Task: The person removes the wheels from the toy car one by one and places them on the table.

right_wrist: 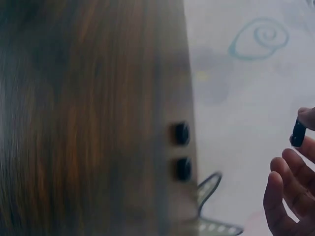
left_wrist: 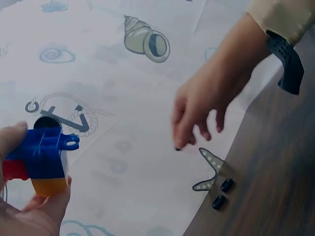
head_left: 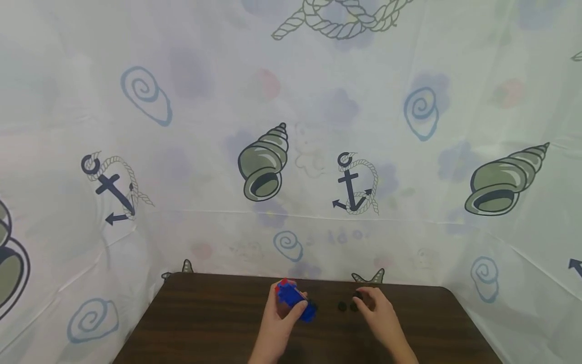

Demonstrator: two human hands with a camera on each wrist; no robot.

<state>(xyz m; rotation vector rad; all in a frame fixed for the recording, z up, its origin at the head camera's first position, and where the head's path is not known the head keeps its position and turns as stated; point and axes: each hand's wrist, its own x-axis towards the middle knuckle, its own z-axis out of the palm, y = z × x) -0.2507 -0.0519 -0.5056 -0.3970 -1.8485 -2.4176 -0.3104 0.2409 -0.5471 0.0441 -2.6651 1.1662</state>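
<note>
My left hand (head_left: 278,321) grips a toy vehicle (head_left: 291,296) made of blue, red and yellow plastic blocks. In the left wrist view the blue block (left_wrist: 45,153) has a hooked tab on its side, a black wheel (left_wrist: 47,122) at its top and a yellow part (left_wrist: 49,187) below. My right hand (head_left: 379,309) is raised over the table, pinching a small black wheel (right_wrist: 298,132) between thumb and index finger, the other fingers loosely bent. Two more black wheels (left_wrist: 227,185) lie side by side on the table close to that hand.
The dark wood-grain table (head_left: 204,318) ends at a back edge against a pale sheet (head_left: 204,151) printed with shells, anchors and starfish. The sheet also hangs along both sides. A dark band (left_wrist: 289,64) is around the right wrist, below a light sleeve (left_wrist: 283,17).
</note>
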